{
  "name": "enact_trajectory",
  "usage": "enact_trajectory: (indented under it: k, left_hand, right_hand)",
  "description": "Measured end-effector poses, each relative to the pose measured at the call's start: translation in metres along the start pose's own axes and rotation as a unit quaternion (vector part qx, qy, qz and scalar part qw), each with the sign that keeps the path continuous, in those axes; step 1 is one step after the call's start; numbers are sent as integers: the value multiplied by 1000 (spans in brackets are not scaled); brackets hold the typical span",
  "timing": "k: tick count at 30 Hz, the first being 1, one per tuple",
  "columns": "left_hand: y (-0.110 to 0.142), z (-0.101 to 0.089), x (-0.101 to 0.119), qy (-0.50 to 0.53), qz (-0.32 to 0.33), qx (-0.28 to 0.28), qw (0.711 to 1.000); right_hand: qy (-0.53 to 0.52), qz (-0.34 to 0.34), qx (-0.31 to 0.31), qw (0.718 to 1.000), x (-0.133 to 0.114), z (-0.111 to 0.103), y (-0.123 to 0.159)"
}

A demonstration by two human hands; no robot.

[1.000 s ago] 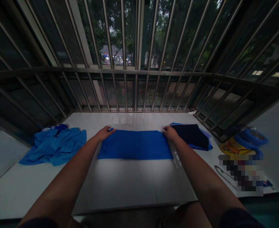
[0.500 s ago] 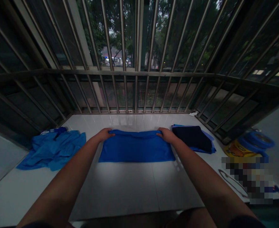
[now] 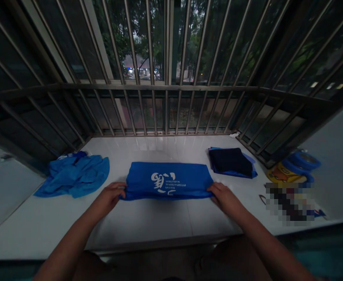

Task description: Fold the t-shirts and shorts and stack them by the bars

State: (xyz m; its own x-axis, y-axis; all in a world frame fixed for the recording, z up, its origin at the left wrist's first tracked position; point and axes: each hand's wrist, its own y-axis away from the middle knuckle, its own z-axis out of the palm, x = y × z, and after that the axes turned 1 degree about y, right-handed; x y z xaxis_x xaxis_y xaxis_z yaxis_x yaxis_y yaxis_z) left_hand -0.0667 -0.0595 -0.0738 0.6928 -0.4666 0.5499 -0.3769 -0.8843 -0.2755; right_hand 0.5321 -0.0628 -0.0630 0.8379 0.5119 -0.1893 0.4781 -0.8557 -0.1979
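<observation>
Head: left hand (image 3: 112,195), right hand (image 3: 223,196) pinched blue cloth (image 3: 171,181) at 8 and 4 o'clock corners; seemed light, limp, best held there.

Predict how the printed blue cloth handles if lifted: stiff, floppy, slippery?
Likely floppy: the printed blue cloth creases along its near edge, gripped by the left hand and right hand. Might slide if pushed, since the white ledge looks glossy.

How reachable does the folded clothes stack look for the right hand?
Likely yes: only white ledge shows between the right hand and the folded clothes stack, though that hand would probably first have to release the printed blue garment.
</observation>
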Motion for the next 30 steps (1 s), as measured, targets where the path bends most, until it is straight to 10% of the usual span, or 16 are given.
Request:
enact_trajectory:
  k: [7, 15, 30]
  left_hand:
    - [110, 24, 18, -73, -40, 28, 996]
    - [64, 67, 72, -120, -44, 42, 991]
    - [89, 80, 61, -166, -28, 48, 985]
  right_hand:
    - [-52, 57, 41, 996, -18, 40, 102]
    - [62, 148, 52, 986, -60, 43, 60]
    - [-98, 96, 46, 989, -30, 22, 44]
